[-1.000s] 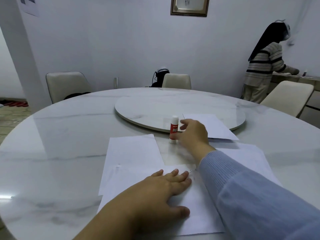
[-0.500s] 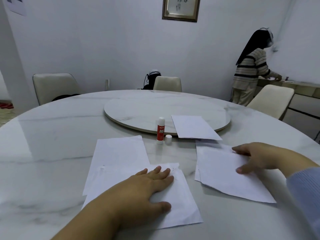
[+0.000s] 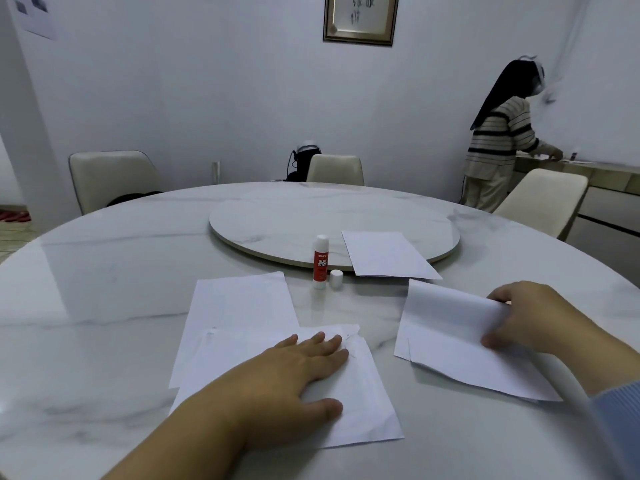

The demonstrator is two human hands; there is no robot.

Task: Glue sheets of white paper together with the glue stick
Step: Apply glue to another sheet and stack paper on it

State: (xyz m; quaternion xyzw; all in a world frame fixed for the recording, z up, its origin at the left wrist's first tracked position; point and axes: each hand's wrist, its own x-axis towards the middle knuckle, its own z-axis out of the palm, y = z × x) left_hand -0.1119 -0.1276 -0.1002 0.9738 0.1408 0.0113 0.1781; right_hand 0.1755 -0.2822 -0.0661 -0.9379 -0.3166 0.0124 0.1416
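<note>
Two hands apart, left hand [image 3: 298,372] flat on glued sheets [image 3: 360,410], right hand [image 3: 526,317] pinching loose sheet [image 3: 446,327]

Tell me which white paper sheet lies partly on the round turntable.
The far right white paper sheet, beside the glue stick; the others lie on the table.

Round white marble counter [image 3: 104,289] filled foreground, raised turntable [image 3: 277,216] at its centre. Cream chairs stood beyond rim at 10 [image 3: 110,178], 12 [image 3: 335,169] and 2 o'clock [image 3: 543,199]. Plain white wall [image 3: 207,81] behind; framed picture [image 3: 360,19] at 12, paper notice [image 3: 34,15] at 11. Person in striped top [image 3: 498,150] stood at sideboard [image 3: 609,188], 2 o'clock. Tiled floor [image 3: 10,237] at 9.
</note>
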